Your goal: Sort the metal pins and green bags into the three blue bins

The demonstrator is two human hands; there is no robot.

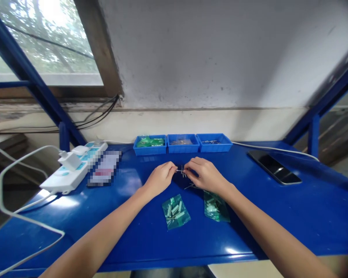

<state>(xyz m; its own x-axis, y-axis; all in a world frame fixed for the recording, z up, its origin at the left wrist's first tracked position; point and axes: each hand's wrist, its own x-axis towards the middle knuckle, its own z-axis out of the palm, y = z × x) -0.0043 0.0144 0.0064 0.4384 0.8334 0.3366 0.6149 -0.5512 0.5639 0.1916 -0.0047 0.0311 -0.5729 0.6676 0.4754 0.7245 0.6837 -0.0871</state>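
Above the middle of the table, my left hand (161, 177) is closed in a pinch on one end of a thin metal pin (179, 170). My right hand (204, 172) pinches near the pin's other end; its fingertips partly cover it. Several loose metal pins (189, 187) lie on the table under and beside my right hand, some hidden by it. Closer to me is a small green plastic bag (176, 211) with white and metal pieces inside. A second green bag (216, 207) lies below my right wrist, partly covered by the forearm.
Three blue bins stand along the back: one with green bags (150, 142), one with small parts (182, 143), one with metal pins (214, 142). A white power strip (72, 166) with cables and a blurred phone-like object (106, 168) are left; a black phone (274, 167) lies right.
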